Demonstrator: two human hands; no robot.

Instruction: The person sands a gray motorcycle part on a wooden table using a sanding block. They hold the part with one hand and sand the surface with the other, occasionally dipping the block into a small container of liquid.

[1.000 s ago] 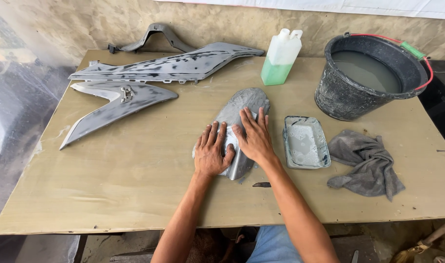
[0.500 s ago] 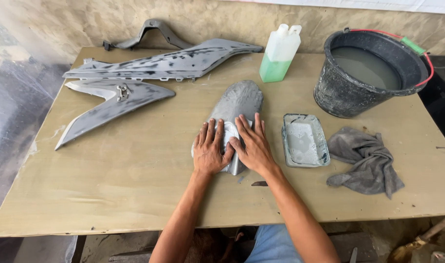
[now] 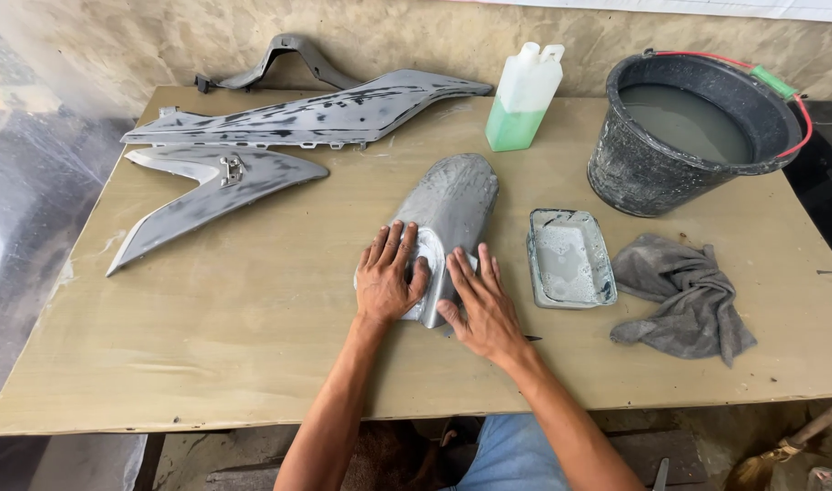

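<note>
Both hands, left and right, press flat with open grip on a grey panel atop the scuffed tan counter against a rough wall

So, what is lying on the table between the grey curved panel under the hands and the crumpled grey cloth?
In the head view, a small rectangular tray holding soapy liquid lies between them.

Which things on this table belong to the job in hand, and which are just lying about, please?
In hand: left hand, right hand, both flat on the grey curved panel.

Lying about: two long grey panels, green-liquid bottle, water bucket, small tray, grey rag.
</note>
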